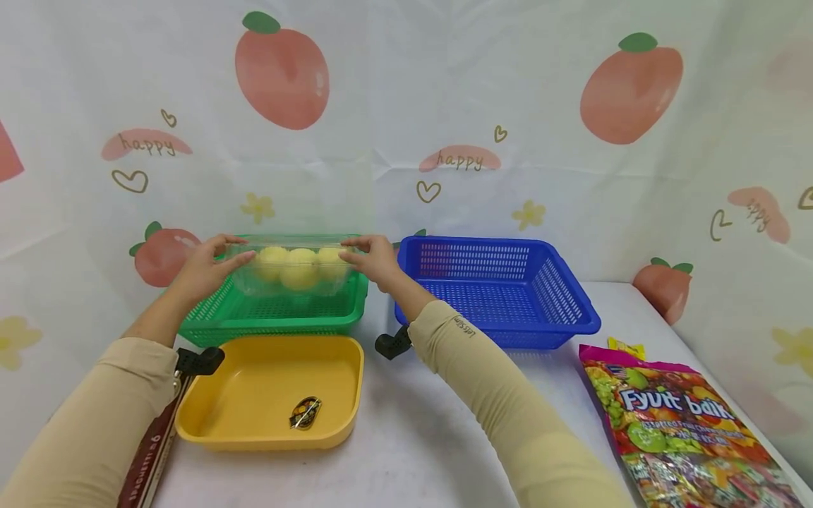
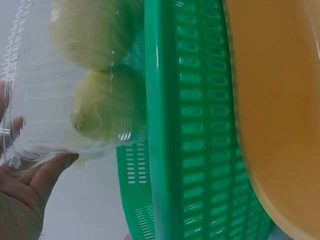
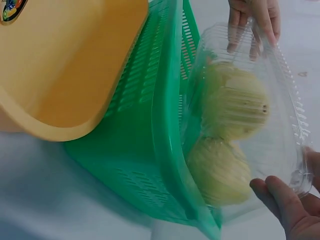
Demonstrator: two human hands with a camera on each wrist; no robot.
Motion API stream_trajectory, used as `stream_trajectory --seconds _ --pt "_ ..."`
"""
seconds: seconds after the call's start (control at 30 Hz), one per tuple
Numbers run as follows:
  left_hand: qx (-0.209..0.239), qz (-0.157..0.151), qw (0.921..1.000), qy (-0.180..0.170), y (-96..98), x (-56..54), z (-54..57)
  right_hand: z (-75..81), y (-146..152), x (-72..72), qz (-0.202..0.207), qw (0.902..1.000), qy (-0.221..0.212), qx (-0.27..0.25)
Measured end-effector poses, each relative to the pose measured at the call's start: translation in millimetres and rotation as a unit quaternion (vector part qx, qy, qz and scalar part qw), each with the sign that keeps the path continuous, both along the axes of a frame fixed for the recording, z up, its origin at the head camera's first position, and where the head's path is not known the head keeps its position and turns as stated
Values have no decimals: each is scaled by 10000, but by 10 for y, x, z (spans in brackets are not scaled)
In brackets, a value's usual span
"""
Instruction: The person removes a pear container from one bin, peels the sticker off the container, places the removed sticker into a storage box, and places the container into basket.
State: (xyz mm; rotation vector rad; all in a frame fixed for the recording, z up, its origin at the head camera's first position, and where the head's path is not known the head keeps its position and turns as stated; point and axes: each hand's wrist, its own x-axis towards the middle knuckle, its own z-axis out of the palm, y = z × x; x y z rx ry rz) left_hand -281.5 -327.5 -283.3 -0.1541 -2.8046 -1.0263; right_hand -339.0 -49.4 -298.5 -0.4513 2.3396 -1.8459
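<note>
A clear plastic clamshell box [image 1: 244, 283] with several pale yellow round fruits [image 1: 300, 271] in it is held over the green basket [image 1: 273, 326]. The left hand [image 1: 205, 271] grips the box's left end; in the left wrist view its fingertips lie along the box's end. At the opposite end, the right hand [image 1: 376, 261] pinches the box, its thumb and fingers on the clear wall in the right wrist view. The fruits' exact kind is unclear through the plastic. Whether the box touches the basket's floor cannot be seen.
A yellow tray [image 1: 241, 402] with a small dark oval label [image 1: 306, 413] stands in front of the green basket. To the right is a blue basket [image 1: 571, 329]. A fruit candy bag [image 1: 679, 423] and a small yellow packet [image 1: 627, 348] lie right. A spaghetti box [image 1: 151, 444] lies left.
</note>
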Motion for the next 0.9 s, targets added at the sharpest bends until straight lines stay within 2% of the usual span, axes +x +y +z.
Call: stream_trajectory --seconds 0.27,0.53,0.73,0.9 --pt "-178 85 9998 8 -65 -29 -43 -72 -77 35 5 9999 -139 17" --pt "-378 202 9990 129 -30 -36 -135 -185 -117 68 100 9972 -242 705" --pt "-619 386 9971 211 2 -21 -154 -172 -123 85 87 9954 -217 929" --pt "-691 461 9965 53 -26 -9 -181 -171 -146 95 59 9945 -124 1041"
